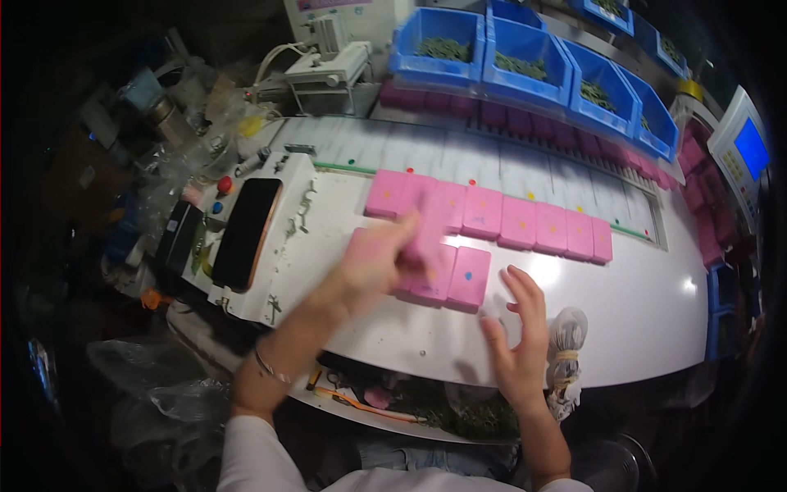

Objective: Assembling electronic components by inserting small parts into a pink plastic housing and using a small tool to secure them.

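My left hand (pixel 370 261), blurred by motion, is closed around a raised pink rectangular block (pixel 426 234). The block is tilted, and it hides parts of the pieces behind and below it. Behind it, a row of pink blocks (pixel 518 221) runs across the white worktop (pixel 574 328), side by side, some with small coloured marks. A shorter group of pink blocks (pixel 470 279) lies nearer to me, partly covered by my left hand. Just right of this group is my right hand (pixel 523 340), empty, its fingers apart and curved.
Blue bins (pixel 525 75) with green plant-like bits stand on a rack at the back. A dark phone (pixel 248 234) lies at left, beside red and blue buttons (pixel 224 185). A plastic-wrapped bundle (pixel 567 344) is right of my right hand. A device with a blue screen (pixel 749 149) stands far right.
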Demonstrator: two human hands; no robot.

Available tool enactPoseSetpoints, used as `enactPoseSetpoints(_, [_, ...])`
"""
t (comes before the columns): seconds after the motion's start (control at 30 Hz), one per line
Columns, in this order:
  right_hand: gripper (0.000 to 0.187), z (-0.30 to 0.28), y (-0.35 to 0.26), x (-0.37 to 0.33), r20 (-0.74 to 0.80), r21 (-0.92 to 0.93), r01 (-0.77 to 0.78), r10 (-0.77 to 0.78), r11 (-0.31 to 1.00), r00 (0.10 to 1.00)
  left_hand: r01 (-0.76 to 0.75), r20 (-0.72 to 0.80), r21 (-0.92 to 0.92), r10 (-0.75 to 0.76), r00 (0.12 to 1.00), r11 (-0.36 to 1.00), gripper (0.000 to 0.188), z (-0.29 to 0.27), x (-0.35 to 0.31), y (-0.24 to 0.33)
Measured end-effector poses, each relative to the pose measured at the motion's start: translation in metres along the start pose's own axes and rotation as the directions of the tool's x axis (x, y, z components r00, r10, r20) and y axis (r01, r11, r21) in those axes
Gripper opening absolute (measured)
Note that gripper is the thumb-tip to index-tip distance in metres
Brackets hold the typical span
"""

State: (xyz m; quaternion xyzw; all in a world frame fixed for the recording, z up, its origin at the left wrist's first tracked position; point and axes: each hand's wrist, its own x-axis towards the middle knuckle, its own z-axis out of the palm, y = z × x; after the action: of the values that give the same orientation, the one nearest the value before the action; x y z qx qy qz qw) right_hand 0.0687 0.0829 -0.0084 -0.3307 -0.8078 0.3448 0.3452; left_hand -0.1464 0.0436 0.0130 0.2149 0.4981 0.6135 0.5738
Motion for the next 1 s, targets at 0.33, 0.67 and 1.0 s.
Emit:
enactPoseSetpoints(0.33, [0.077, 0.024, 0.018, 0.020, 0.152, -0.152, 0.040, -0.016, 0.988, 0.988, 0.324, -0.359, 0.923, 0.766, 0.533, 0.207, 0.041, -0.142, 0.152, 0.113])
enactPoseSetpoints(0.67, [0.076, -0.053, -0.006, -0.002, 0.270, -0.072, 0.057, -0.036, 0.996, 0.962, 0.125, 0.161, 0.930, 0.690, 0.705, -0.345, 0.046, -0.114, 0.156, 0.078])
enactPoseSetpoints(1.0, [0.028, -0.253, 0.250, 0.059, -0.460, -0.598, -0.293, -0.020, 0.746, 0.888, -0.568, 0.615, 0.786, 0.401, 0.678, -0.245, 0.039, 0.157, 0.229, -0.019])
